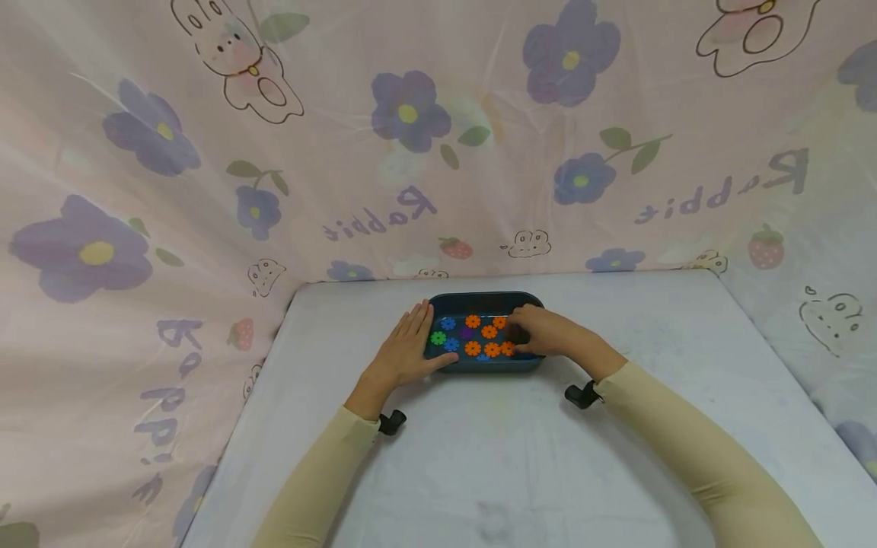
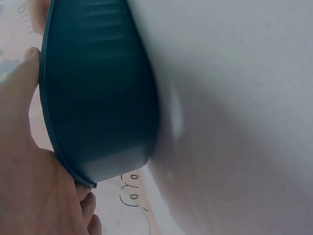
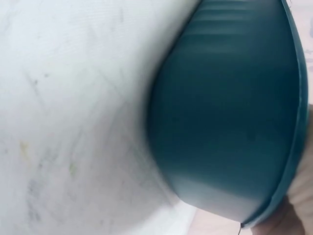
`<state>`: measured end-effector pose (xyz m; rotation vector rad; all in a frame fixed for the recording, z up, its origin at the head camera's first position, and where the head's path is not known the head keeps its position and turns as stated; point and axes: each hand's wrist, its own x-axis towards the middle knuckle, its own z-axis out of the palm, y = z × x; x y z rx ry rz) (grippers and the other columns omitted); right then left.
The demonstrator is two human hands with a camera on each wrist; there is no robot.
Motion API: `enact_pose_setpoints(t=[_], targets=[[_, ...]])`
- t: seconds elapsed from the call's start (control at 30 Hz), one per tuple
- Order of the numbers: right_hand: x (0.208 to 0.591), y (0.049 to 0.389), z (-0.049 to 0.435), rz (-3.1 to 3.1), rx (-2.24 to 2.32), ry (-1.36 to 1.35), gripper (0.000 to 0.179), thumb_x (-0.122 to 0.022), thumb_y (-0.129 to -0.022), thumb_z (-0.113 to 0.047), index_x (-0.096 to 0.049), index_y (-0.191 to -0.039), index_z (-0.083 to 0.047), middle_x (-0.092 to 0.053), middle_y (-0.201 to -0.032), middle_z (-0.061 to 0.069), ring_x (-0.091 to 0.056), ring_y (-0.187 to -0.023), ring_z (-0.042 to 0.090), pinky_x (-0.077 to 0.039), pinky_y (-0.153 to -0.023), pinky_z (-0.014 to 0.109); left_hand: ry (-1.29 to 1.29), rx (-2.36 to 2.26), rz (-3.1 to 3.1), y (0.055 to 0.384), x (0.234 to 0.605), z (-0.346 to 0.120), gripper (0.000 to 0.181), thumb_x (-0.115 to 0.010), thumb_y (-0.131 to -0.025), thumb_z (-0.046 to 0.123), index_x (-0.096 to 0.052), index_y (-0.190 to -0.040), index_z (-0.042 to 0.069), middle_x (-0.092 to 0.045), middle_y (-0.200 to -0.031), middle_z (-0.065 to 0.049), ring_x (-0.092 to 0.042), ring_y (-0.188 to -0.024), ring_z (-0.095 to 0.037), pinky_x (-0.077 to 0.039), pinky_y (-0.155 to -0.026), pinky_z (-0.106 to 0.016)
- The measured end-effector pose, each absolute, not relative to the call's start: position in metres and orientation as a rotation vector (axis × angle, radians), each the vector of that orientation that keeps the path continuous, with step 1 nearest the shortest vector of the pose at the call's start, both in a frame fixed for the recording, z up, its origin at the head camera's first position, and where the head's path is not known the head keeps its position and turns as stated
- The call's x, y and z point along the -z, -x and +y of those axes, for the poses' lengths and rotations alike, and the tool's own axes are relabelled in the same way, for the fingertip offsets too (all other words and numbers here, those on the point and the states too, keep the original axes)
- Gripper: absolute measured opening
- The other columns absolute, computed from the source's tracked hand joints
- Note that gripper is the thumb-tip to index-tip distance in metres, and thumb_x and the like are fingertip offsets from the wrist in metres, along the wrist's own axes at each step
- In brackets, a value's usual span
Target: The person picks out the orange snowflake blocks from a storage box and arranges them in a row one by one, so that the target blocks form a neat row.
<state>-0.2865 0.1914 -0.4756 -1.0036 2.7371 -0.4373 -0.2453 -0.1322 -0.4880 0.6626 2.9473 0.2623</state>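
Note:
A dark teal tray [image 1: 488, 365] with rounded ends stands on the white table and holds several small flower-shaped pieces. Orange pieces [image 1: 489, 332] lie towards its middle and right, blue pieces [image 1: 451, 345] and a green piece [image 1: 438, 338] on the left, a dark purple piece [image 1: 467, 333] between them. My left hand [image 1: 406, 348] rests on the tray's left end, fingers straight, thumb across the near rim. Over the right end my right hand [image 1: 544, 331] reaches inside with bent fingers, beside the orange pieces. Its fingertips are partly hidden, and whether they pinch a piece is unclear.
The white table [image 1: 493, 457] extends around the tray on all sides. A printed fabric curtain [image 1: 479, 175] with flowers and rabbits hangs behind the table and along both sides. Small black cameras [image 1: 582, 395] sit under both wrists.

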Motion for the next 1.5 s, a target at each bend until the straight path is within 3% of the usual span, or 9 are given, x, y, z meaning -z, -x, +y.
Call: enact_pose_setpoints(t=[0.53, 0.73, 0.97, 1.27, 1.5], targets=[[0.475, 0.289, 0.183, 2.74, 0.296, 0.966, 0.024, -0.09, -0.09, -0.026, -0.077, -0.107, -0.015, -0.066, -0.099, -0.003, -0.06, -0.096, 0.02, -0.056, -0.091, 0.044, -0.656, -0.283, 2.95, 0.245, 0.491, -0.133, 0.118, -0.045, -0.098, 0.084, 0.004, -0.172, 0.006, 0.008, -0.18, -0.01, 0.005, -0.167, -0.024, 0.001, -0.135, -0.04], [0.477, 0.292, 0.181, 2.742, 0.268, 0.987, 0.023, -0.092, -0.088, -0.027, -0.076, -0.102, -0.016, -0.064, -0.094, -0.004, -0.058, -0.089, 0.018, -0.054, -0.084, 0.041, -0.676, -0.272, 2.971, 0.245, 0.492, -0.134, 0.119, -0.045, -0.097, 0.085, 0.001, -0.172, 0.004, 0.004, -0.181, -0.013, 0.0, -0.167, -0.028, -0.003, -0.136, -0.043], [0.476, 0.292, 0.179, 2.735, 0.231, 0.989, 0.024, -0.092, -0.088, -0.029, -0.073, -0.099, -0.018, -0.062, -0.091, -0.003, -0.054, -0.085, 0.018, -0.051, -0.079, 0.039, -0.685, -0.284, 2.965, 0.245, 0.492, -0.134, 0.118, -0.045, -0.098, 0.084, 0.002, -0.172, 0.005, 0.003, -0.181, -0.013, 0.003, -0.167, -0.026, -0.003, -0.136, -0.044], [0.473, 0.29, 0.177, 2.751, 0.175, 0.988, 0.023, -0.091, -0.089, -0.031, -0.073, -0.096, -0.018, -0.062, -0.092, -0.005, -0.054, -0.09, 0.019, -0.047, -0.085, 0.04, -0.7, -0.272, 2.967, 0.246, 0.491, -0.134, 0.117, -0.043, -0.099, 0.084, 0.003, -0.171, 0.004, 0.009, -0.18, -0.012, -0.002, -0.167, -0.032, -0.003, -0.136, -0.044], [0.474, 0.29, 0.176, 2.762, 0.146, 1.01, 0.024, -0.091, -0.087, -0.033, -0.074, -0.096, -0.018, -0.064, -0.092, -0.005, -0.056, -0.091, 0.019, -0.046, -0.085, 0.04, -0.691, -0.278, 2.96, 0.246, 0.492, -0.134, 0.118, -0.044, -0.098, 0.084, 0.003, -0.171, 0.004, 0.008, -0.18, -0.012, 0.003, -0.167, -0.027, -0.001, -0.136, -0.043]])
